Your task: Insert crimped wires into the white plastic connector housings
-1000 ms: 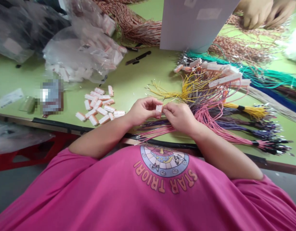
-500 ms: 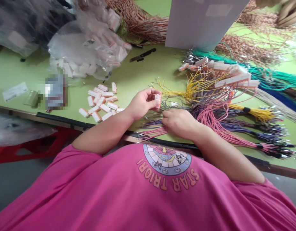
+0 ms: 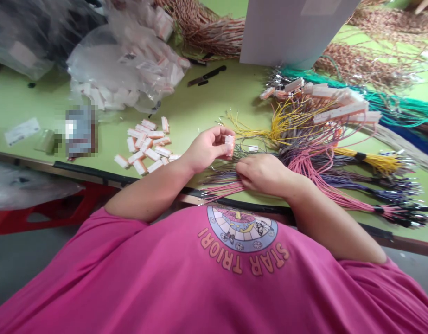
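My left hand (image 3: 207,148) pinches a small white plastic connector (image 3: 229,144) just above the green table (image 3: 186,116). A little lower to the right, my right hand (image 3: 262,174) lies knuckles-up on the near ends of the pink wires (image 3: 224,189), fingers curled onto them; whether it grips one is hidden. Purple wires (image 3: 219,177) run beside them. A loose heap of white connectors (image 3: 146,148) lies left of my left hand.
Yellow wires (image 3: 269,125) and wired connectors (image 3: 339,109) fan out to the right, above bundles with metal terminals (image 3: 401,215). Clear bags of connectors (image 3: 130,69) sit at the back left, a white board (image 3: 290,32) stands behind, twisted orange-white wire (image 3: 207,28) beyond. Black table edge (image 3: 95,171) runs near me.
My right hand left the connector and dropped down onto the pink wires. My left hand lifted the connector slightly and keeps holding it. The other person's hands at top right went out of view.
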The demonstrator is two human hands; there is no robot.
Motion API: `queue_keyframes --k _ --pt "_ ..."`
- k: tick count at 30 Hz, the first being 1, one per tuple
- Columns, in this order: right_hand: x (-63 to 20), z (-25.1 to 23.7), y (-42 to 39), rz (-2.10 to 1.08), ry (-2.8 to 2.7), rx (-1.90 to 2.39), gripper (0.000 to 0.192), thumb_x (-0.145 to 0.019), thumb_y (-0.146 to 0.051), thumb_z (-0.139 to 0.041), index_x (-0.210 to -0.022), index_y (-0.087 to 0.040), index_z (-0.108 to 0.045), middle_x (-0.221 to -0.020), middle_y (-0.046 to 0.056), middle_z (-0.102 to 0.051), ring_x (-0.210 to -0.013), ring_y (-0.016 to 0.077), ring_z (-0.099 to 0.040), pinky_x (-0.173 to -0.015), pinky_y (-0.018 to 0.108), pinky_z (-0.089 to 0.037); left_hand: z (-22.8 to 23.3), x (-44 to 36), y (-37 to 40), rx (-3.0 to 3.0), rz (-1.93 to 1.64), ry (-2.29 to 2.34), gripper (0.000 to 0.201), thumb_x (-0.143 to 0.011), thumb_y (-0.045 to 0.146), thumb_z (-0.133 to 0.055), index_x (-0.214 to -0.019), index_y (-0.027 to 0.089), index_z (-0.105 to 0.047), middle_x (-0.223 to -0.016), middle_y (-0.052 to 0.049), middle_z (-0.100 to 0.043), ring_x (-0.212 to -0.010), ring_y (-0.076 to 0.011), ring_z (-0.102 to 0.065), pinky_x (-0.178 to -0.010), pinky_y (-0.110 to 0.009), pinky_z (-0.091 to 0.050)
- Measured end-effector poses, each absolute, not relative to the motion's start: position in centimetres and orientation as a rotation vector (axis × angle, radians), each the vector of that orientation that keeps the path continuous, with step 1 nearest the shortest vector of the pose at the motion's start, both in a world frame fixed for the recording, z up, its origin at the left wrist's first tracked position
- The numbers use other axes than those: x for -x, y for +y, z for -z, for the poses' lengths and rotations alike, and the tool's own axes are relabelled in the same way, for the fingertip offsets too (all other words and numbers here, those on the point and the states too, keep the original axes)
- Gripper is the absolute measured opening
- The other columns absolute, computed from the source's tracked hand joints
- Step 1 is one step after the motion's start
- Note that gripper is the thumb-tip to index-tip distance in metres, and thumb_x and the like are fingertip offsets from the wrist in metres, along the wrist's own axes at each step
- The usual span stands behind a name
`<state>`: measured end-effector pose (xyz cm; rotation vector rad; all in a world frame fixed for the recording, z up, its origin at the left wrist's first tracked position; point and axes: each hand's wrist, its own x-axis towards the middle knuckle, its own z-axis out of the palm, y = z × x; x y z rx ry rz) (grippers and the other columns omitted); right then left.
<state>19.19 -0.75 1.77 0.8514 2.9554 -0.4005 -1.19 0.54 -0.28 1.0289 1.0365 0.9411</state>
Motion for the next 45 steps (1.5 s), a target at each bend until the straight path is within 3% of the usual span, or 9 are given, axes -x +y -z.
queue_keyframes --k 6,10,15,22,29,33,36,40,45 --pt "-19.5 -2.9 -0.7 0.991 2.969 -0.692 0.016 -0.081 -0.014 -0.052 -0.083 -0.019 -0.067 -0.08 0.002 -0.069 -0.072 0.0138 -0.058 -0.07 0.026 -0.037 0.5 1.3 0.4 -1.01 -0.927 0.972 0.035 -0.07 0.011 -0.074 -0.101 0.015 -0.059 -0.074 0.003 -0.062 -0.062 -0.0085 -0.061 -0.061 -0.024 -0.053" --pt "-19.2 -2.9 -1.2 1.192 2.981 -0.732 0.023 -0.082 -0.014 -0.053 -0.096 -0.018 -0.07 -0.084 0.002 -0.072 -0.071 0.0125 -0.059 -0.07 0.025 -0.041 0.4 1.3 0.3 -0.972 -0.878 0.916 0.039 -0.069 0.015 -0.079 -0.102 0.015 -0.059 -0.071 0.003 -0.06 -0.059 -0.0072 -0.058 -0.059 -0.022 -0.05" --pt "-19.6 -2.8 -0.8 1.105 3.059 -0.933 0.021 -0.088 -0.018 -0.051 -0.086 -0.018 -0.072 -0.083 0.003 -0.073 -0.069 0.0127 -0.06 -0.069 0.025 -0.041 0.5 1.4 0.3 -0.939 -0.855 0.857 0.045 -0.066 0.023 -0.085 -0.102 0.015 -0.059 -0.072 0.003 -0.06 -0.06 -0.0084 -0.06 -0.059 -0.023 -0.05" --pt "-19.8 -2.7 -0.7 1.124 3.105 -1.755 0.017 -0.082 -0.021 -0.056 -0.074 -0.017 -0.071 -0.069 0.0 -0.069 -0.065 0.0132 -0.06 -0.065 0.025 -0.044 1.0 1.7 0.6 -0.831 -0.8 0.805 0.051 -0.062 0.027 -0.089 -0.104 0.017 -0.06 -0.079 0.003 -0.063 -0.062 -0.0079 -0.061 -0.06 -0.023 -0.052" --pt "-19.2 -1.9 -1.2 0.9 3.126 -1.771 0.024 -0.088 -0.024 -0.051 -0.08 -0.017 -0.072 -0.077 0.004 -0.072 -0.071 0.0153 -0.064 -0.07 0.027 -0.044 0.7 1.5 0.5 -0.795 -0.809 0.813 0.054 -0.059 0.028 -0.091 -0.103 0.016 -0.06 -0.08 0.003 -0.063 -0.062 -0.0069 -0.061 -0.059 -0.021 -0.051" --pt "-19.3 -1.8 -1.1 0.589 3.023 -1.716 0.032 -0.092 -0.028 -0.045 -0.082 -0.016 -0.072 -0.078 0.007 -0.072 -0.069 0.0168 -0.061 -0.068 0.028 -0.04 0.6 1.4 0.5 -0.791 -0.811 0.792 0.054 -0.06 0.028 -0.091 -0.102 0.015 -0.06 -0.081 0.003 -0.064 -0.061 -0.0067 -0.061 -0.058 -0.022 -0.052" --pt "-19.3 -2.1 -1.1 0.555 2.935 -1.684 0.034 -0.092 -0.029 -0.042 -0.08 -0.016 -0.072 -0.075 0.008 -0.07 -0.066 0.0164 -0.058 -0.066 0.029 -0.036 0.5 1.4 0.5 -0.8 -0.818 0.786 0.054 -0.06 0.028 -0.091 -0.102 0.015 -0.06 -0.08 0.003 -0.064 -0.06 -0.0067 -0.061 -0.058 -0.022 -0.052" --pt "-19.0 -2.3 -0.9 0.772 2.88 -1.692 0.034 -0.09 -0.029 -0.042 -0.076 -0.015 -0.069 -0.069 0.005 -0.065 -0.063 0.0146 -0.053 -0.064 0.028 -0.034 0.9 1.3 0.5 -0.881 -0.848 0.803 0.052 -0.063 0.029 -0.091 -0.103 0.015 -0.059 -0.078 0.003 -0.065 -0.061 -0.0077 -0.063 -0.059 -0.021 -0.052" --pt "-18.9 -2.2 -0.2 1.406 2.791 -1.782 0.023 -0.083 -0.027 -0.051 -0.068 -0.016 -0.065 -0.062 -0.001 -0.058 -0.061 0.0112 -0.049 -0.064 0.026 -0.035 1.4 1.2 0.4 -1.056 -0.944 0.822 0.05 -0.062 0.032 -0.092 -0.098 0.015 -0.061 -0.077 0.002 -0.067 -0.063 -0.009 -0.066 -0.064 -0.024 -0.056"
